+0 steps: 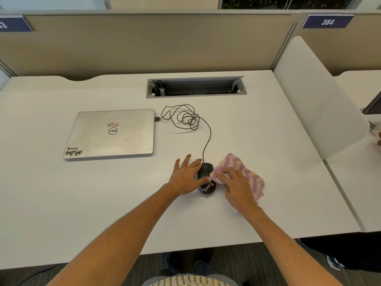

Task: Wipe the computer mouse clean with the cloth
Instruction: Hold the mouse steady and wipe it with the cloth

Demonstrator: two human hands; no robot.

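A black wired computer mouse [206,172] lies on the white desk [103,193], with pale specks on its rear. My left hand [185,176] rests against the mouse's left side, thumb on its back, fingers spread. My right hand [237,186] presses a pink and cream striped cloth [245,170] against the mouse's right side. The cloth is bunched under my fingers and spreads to the right of the mouse.
The mouse's cable [185,116] coils behind it and plugs into a shut silver laptop [111,133] at the left. A cable tray opening [195,87] sits at the back. A white divider panel [313,96] stands on the right.
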